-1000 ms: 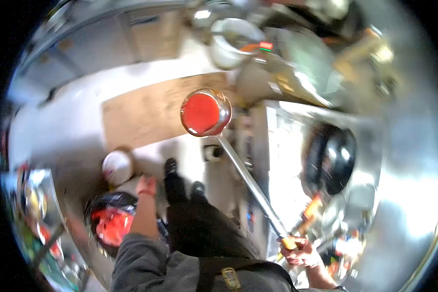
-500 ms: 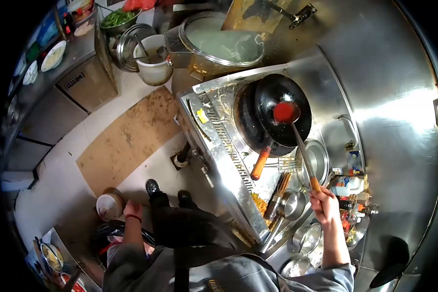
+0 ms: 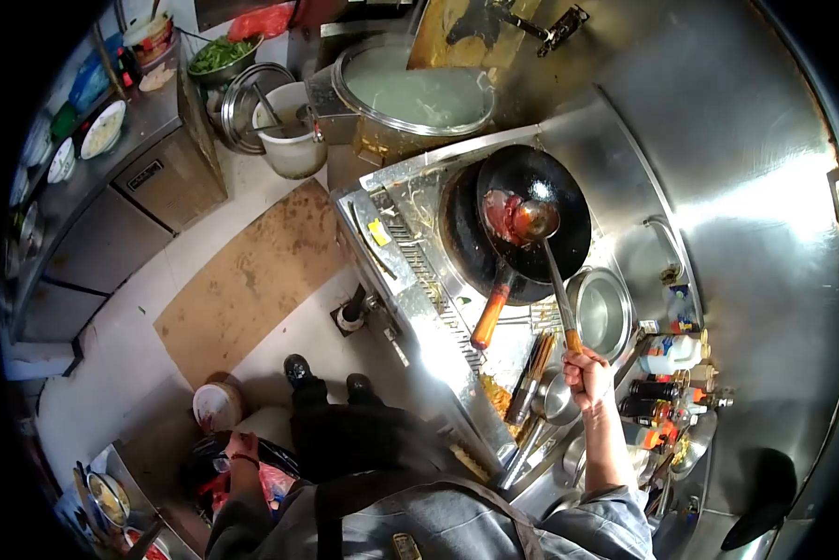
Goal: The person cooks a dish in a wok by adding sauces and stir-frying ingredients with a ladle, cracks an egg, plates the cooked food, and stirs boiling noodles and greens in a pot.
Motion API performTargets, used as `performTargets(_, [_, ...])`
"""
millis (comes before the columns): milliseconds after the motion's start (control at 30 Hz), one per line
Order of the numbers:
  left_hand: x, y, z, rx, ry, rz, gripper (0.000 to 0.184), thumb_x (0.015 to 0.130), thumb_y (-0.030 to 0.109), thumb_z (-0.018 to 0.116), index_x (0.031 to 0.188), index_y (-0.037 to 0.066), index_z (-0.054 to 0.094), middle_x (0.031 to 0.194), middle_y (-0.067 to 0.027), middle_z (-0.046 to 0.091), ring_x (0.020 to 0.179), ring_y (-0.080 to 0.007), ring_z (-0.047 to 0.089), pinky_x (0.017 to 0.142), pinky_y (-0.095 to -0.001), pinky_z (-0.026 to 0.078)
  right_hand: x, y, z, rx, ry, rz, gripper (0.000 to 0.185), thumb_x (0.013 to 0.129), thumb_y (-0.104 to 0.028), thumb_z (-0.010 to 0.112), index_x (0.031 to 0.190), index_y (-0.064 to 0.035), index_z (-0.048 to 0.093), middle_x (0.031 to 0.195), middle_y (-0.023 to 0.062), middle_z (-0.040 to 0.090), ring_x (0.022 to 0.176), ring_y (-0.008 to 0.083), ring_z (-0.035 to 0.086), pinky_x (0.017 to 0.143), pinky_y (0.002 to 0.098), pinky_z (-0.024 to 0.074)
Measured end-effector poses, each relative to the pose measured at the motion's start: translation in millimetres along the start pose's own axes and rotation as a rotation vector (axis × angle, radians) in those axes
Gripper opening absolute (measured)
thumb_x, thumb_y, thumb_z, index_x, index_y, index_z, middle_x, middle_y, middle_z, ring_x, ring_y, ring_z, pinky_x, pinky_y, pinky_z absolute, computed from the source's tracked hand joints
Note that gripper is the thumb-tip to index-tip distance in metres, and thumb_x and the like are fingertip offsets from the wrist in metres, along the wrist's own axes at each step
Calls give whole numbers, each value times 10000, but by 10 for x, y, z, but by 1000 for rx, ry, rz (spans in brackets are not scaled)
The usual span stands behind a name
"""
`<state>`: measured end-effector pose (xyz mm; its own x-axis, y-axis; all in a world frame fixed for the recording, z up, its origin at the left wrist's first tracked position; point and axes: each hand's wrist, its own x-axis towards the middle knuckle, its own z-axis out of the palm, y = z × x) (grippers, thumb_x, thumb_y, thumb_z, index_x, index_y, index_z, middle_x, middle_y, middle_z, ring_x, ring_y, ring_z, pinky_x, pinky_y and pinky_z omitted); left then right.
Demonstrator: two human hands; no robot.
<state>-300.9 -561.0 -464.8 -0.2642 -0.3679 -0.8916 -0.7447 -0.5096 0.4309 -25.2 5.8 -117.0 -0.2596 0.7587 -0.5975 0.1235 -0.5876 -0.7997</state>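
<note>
My right hand [image 3: 587, 378] is closed round the wooden handle of a long metal ladle [image 3: 559, 289]. The ladle's bowl is tipped inside a black wok [image 3: 555, 177], and red sauce [image 3: 502, 213] lies on the wok's surface beside it. The wok's wooden handle [image 3: 490, 317] points toward the front edge of the stove. At the lower left, my left hand [image 3: 242, 446] is at a black bag [image 3: 279, 457] with red and pink plastic in it. Its fingers are too small and dark to make out.
A big pot of cloudy liquid [image 3: 415, 89] stands behind the stove, with a white bucket [image 3: 291, 154] to its left. Bottles [image 3: 671, 355] and a metal bowl [image 3: 603, 313] are near my right arm. A round tub [image 3: 218, 407] sits on the floor.
My right hand has moved down and left, and the ladle has tipped, leaving red sauce in the wok. My left hand has shifted down from beside the tub to the black bag.
</note>
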Motion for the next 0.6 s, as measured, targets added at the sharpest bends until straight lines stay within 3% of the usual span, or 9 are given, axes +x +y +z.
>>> performTargets(67, [322,-117,-196,-30,-11,2,346,788,208,644,1027,-16,530,713,-130,501,658,-263,527,702,-366,527,19,21,-29,-35,16,-50,127,767,67,513,884,26,544,697,56,509,490,81,416,395,193,304])
performTargets(100, [809,-183,-379,331,-151,245,330,798,195,631,1018,-27,525,723,-130,500,670,-255,526,705,-371,527,4,17,-35,-67,41,-84,119,772,58,518,884,27,544,699,59,513,488,81,415,396,194,307])
performTargets(167, [933,-191,-381,692,-292,487,314,808,181,619,1010,-38,520,733,-131,499,683,-247,526,708,-377,528,-47,-17,-66,-29,40,-97,114,776,56,516,883,28,544,699,61,514,486,79,413,396,191,307])
performTargets(233, [452,-124,-33,-35,-114,2,295,809,176,617,995,-33,526,787,-142,527,732,-242,541,705,-379,526,-99,-65,-143,29,36,-103,104,785,53,511,882,34,543,698,66,516,481,74,404,397,181,305])
performTargets(367, [-54,-74,349,55,-262,37,315,811,182,616,1029,-22,516,835,-162,546,780,-260,557,704,-379,524,-166,-122,-161,159,12,-51,90,789,44,516,875,38,542,699,67,516,482,72,401,393,178,300])
performTargets(567, [-336,-110,591,82,-129,-3,351,836,180,590,1115,1,476,878,-166,543,793,-276,564,692,-382,517,173,33,-8,-277,51,-146,76,769,42,546,843,26,535,625,18,475,474,70,411,403,189,300])
performTargets(600, [-396,-81,589,88,-138,10,353,837,185,592,1115,2,474,891,-168,539,789,-279,564,689,-385,517,258,73,-78,-401,54,-184,176,753,-3,576,919,48,551,646,64,552,520,120,509,444,248,387])
